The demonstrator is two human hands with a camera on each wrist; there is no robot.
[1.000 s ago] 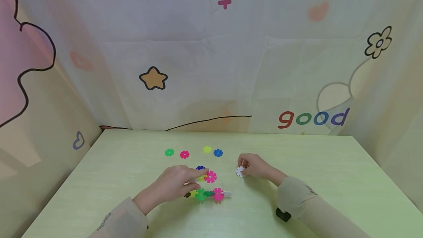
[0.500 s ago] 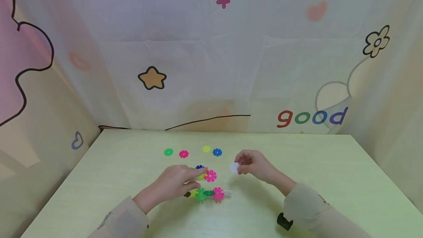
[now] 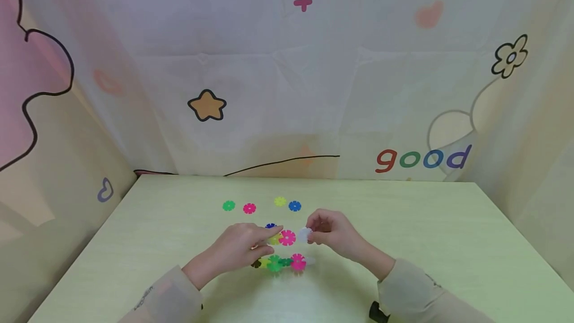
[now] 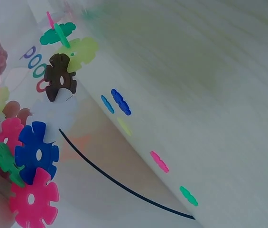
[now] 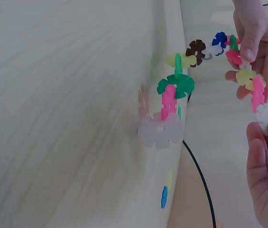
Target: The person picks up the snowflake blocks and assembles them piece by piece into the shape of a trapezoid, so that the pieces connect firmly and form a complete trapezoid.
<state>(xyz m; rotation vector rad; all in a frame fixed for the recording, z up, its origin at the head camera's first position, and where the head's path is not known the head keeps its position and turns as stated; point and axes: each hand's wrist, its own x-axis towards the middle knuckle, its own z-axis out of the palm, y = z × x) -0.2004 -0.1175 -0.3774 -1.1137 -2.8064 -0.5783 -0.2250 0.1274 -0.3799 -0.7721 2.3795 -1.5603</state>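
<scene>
Pale printed cloth (image 3: 269,29) hangs behind a light worktop (image 3: 426,243), where a loose green disc (image 3: 228,206), loose pink disc (image 3: 249,208), loose yellow disc (image 3: 280,202) and loose blue disc (image 3: 294,206), all flat notched plastic, lie in a row beyond the hands. Over the last second the white notched plastic disc (image 3: 304,235), clamped between the thumb and fingers of the right hand (image 3: 338,237), has come leftward from well apart to just beside the bright pink notched disc (image 3: 287,238) ending the far row of a multicoloured chain of interlocked plastic discs (image 3: 274,263). So the work appears to stand at the joint between these two; whether their slots are engaged cannot be told. The left hand (image 3: 239,242) keeps its place, index finger straight over the chain and, by the right wrist view, thumb and fingers closed about it near a pale yellow chain piece (image 5: 250,80). This chain, in front of the person, doubles back: its long axis runs left to right, the bend lies at the left, partly hidden by the left hand, and both ends point right, the near one finished by a translucent white disc (image 5: 164,136).
</scene>
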